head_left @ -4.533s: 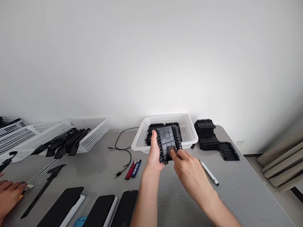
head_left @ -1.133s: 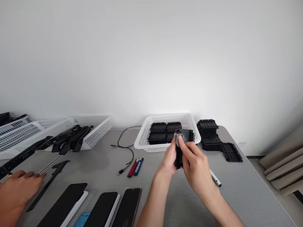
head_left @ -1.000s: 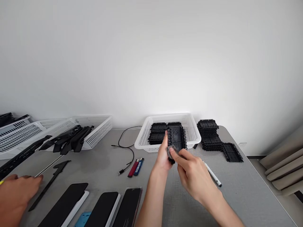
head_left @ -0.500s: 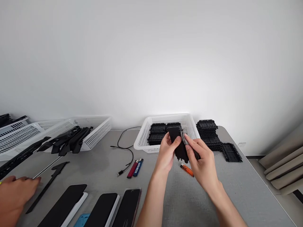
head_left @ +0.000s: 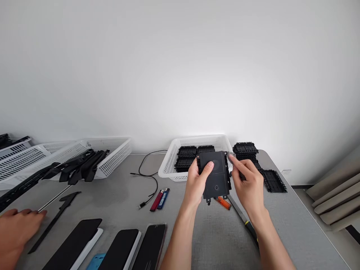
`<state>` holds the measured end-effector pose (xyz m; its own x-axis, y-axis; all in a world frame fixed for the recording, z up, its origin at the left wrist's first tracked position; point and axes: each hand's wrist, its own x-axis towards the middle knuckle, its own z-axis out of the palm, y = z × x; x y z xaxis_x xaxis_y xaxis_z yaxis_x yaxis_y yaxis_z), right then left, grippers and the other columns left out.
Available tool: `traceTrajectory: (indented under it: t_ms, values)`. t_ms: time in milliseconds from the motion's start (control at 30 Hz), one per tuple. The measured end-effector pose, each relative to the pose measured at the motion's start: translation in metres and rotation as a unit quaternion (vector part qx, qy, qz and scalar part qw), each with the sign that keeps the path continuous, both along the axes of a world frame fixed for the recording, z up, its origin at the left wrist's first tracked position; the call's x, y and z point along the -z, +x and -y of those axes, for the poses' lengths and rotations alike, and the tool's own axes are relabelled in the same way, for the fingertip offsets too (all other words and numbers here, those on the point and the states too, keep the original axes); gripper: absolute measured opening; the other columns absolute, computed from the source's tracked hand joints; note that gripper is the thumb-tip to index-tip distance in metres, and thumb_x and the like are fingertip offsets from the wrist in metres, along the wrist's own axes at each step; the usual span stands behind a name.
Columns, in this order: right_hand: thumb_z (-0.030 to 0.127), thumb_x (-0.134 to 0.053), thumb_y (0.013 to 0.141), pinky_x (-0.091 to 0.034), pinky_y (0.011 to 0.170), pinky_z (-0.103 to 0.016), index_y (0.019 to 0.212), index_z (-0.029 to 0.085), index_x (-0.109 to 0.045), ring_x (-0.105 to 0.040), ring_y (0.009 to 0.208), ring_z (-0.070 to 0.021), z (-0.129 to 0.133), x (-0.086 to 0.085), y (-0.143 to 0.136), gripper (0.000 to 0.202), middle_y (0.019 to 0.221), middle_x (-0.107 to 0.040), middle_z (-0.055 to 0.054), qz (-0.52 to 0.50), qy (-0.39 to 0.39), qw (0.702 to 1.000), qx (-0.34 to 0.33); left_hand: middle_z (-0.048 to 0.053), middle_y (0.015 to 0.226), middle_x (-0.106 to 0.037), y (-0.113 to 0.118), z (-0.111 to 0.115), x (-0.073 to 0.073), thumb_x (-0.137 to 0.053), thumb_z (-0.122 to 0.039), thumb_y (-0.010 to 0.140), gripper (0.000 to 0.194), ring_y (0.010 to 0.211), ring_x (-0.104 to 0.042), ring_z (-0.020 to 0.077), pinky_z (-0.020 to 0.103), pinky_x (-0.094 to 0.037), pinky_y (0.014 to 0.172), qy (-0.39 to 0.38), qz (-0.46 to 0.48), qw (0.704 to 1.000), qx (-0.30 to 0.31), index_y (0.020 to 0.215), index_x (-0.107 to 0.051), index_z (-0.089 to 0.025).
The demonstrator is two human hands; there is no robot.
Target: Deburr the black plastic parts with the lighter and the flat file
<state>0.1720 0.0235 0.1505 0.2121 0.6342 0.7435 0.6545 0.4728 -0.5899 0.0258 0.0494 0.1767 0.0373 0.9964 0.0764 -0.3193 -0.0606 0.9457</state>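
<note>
My left hand (head_left: pixel 195 182) grips a black plastic panel (head_left: pixel 218 174) by its left side, thumb flat on its face. The panel is tilted up, with small tabs and clips along its edges and a small round hole low on its face. At the panel's upper right edge, my right hand (head_left: pixel 249 183) pinches a small grey, fuzzy piece (head_left: pixel 231 154) that looks like cloth. Its other fingers are curled in, and something dark shows partly between them. Below the panel lies an orange lighter (head_left: pixel 224 203), partly covered.
Behind the panel stands a white basket (head_left: pixel 168 165) of black panels; more panels (head_left: pixel 274 181) lie to its right. A yellow-and-black-handled tool (head_left: pixel 239 210) lies under my right forearm. Two lighters (head_left: pixel 160 199), a cable (head_left: pixel 156 183) and phones (head_left: pixel 150 247) lie leftward. Another person's hand (head_left: pixel 21 228) is far left.
The panel has turned from nearly edge-on to face me. My right hand has moved right and slightly up with the grey piece. The yellow-and-black-handled tool now shows.
</note>
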Motion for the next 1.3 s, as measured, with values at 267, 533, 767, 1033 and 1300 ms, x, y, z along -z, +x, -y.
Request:
traceTrajectory:
  t_ms: [267,533,767,1033,1300]
  values:
    - [0.019,-0.043,0.1,-0.046,0.062,-0.024,0.128,0.018,-0.069,-0.052,0.064,-0.0115,0.0,0.004,-0.008,0.039,0.084,-0.058,-0.005,0.071,-0.042,0.997,-0.009,0.01,0.105,-0.075,-0.004,0.001,-0.004,-0.082,-0.043,0.071,0.044,0.095,-0.071,0.0275,0.035,-0.058,0.081,-0.01,0.014,1.0,0.0,0.105,-0.068,-0.018]
    - [0.016,-0.042,0.098,-0.043,0.059,-0.023,0.124,0.017,-0.071,-0.047,0.059,-0.011,-0.001,0.004,-0.004,0.039,0.078,-0.054,-0.002,0.104,-0.069,0.992,-0.013,0.008,0.094,-0.076,-0.009,-0.002,-0.002,-0.084,-0.042,0.068,0.044,0.09,-0.072,0.0258,0.032,-0.058,0.078,-0.016,0.011,1.0,-0.009,0.101,-0.07,-0.017]
    - [0.013,-0.039,0.098,-0.04,0.053,-0.023,0.124,0.014,-0.07,-0.046,0.055,-0.0108,0.019,-0.008,-0.007,0.041,0.078,-0.055,-0.003,0.218,-0.091,0.969,-0.068,0.006,0.086,-0.076,-0.021,-0.011,0.001,-0.086,-0.044,0.065,0.044,0.082,-0.074,0.0256,0.031,-0.061,0.071,-0.041,0.045,0.996,-0.067,0.096,-0.069,-0.018]
    - [0.011,-0.047,0.094,-0.041,0.052,-0.024,0.106,0.022,-0.076,-0.051,0.055,-0.0115,0.03,-0.019,0.004,0.034,0.076,-0.059,-0.001,0.186,-0.187,0.951,-0.16,0.005,0.086,-0.076,-0.037,-0.015,-0.002,-0.086,-0.044,0.065,0.045,0.084,-0.074,0.025,0.03,-0.06,0.073,-0.046,0.052,0.991,-0.115,0.099,-0.069,-0.019]
    - [0.02,-0.043,0.102,-0.051,0.065,-0.025,0.14,0.021,-0.059,-0.059,0.076,-0.0136,0.017,-0.013,0.004,0.041,0.099,-0.062,-0.007,0.036,-0.033,0.996,-0.071,0.01,0.112,-0.073,-0.025,-0.004,0.002,-0.077,-0.045,0.078,0.045,0.098,-0.071,0.0261,0.029,-0.058,0.076,0.001,-0.077,0.996,0.04,0.115,-0.068,-0.021]
